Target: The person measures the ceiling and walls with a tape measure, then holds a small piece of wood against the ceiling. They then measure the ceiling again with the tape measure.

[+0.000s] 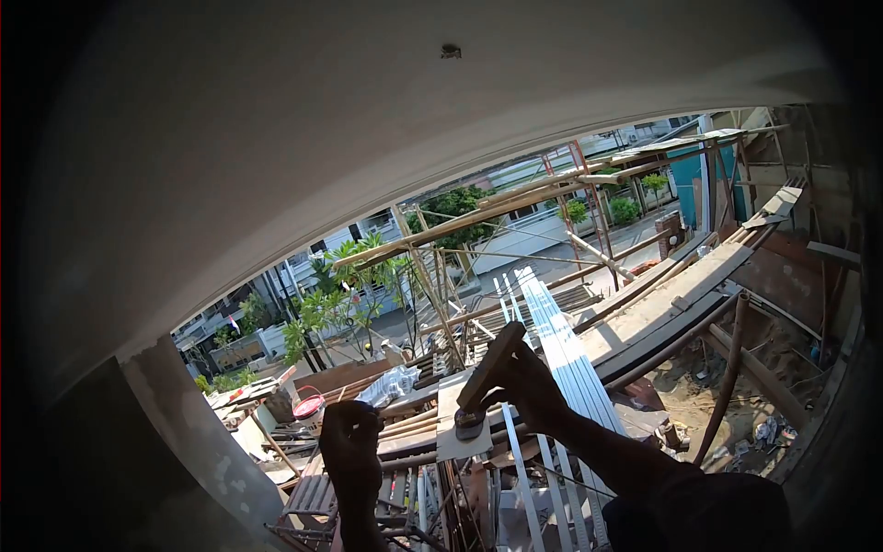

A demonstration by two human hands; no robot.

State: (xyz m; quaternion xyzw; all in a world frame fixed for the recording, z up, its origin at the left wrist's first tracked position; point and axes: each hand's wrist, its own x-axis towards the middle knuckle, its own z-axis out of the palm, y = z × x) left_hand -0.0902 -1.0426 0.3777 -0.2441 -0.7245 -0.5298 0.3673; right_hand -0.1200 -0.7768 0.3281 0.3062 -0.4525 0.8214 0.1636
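Observation:
My right hand [529, 382] is raised in the middle of the view, its fingers wrapped round a short wooden block [490, 368] that tilts up to the right. Just below the block, a small rounded object [469, 423] shows against a pale board [451, 449]; I cannot make out what it is or whether it touches the hand. To the left my left hand [351, 442] is held up with its fingers curled together. Shadow hides whatever may be between those fingertips.
A smooth grey ceiling [322, 156] hangs close overhead, with a pillar [198, 414] at left. Below stand bamboo scaffold poles [469, 221], a plank walkway [681, 299] and long light metal strips [570, 359]. A red bucket [308, 405] sits among debris.

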